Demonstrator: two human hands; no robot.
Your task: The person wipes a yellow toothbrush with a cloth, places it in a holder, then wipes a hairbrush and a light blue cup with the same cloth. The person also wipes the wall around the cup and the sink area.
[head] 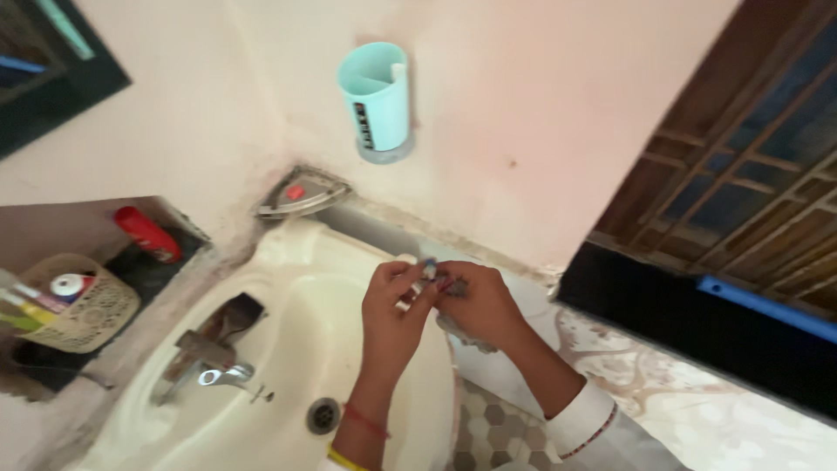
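Both hands meet above the right rim of a white washbasin (288,262), working together on a small tube-like object (417,283), white with a bluish end, too blurred to name more exactly. The left hand (392,305), with a red thread and a yellow band at the wrist, pinches the object with thumb and fingers closed around its lower part. The right hand (475,301), coming from a white sleeve, closes its fingertips on the upper end. The object looks light and thin, probably smooth plastic, so it may slip in wet fingers; a firm pinch near the middle, with the other hand at the tip, seems the surest hold. Below, a chrome tap (214,371) stands at the basin's left and the drain (323,414) sits at the bottom. A pale turquoise holder cup (377,100) hangs on the pink wall above, and a corner soap dish (301,194) holds something red. To the left a woven basket (96,305) with tubes sits in a niche beside a red bottle (146,234).
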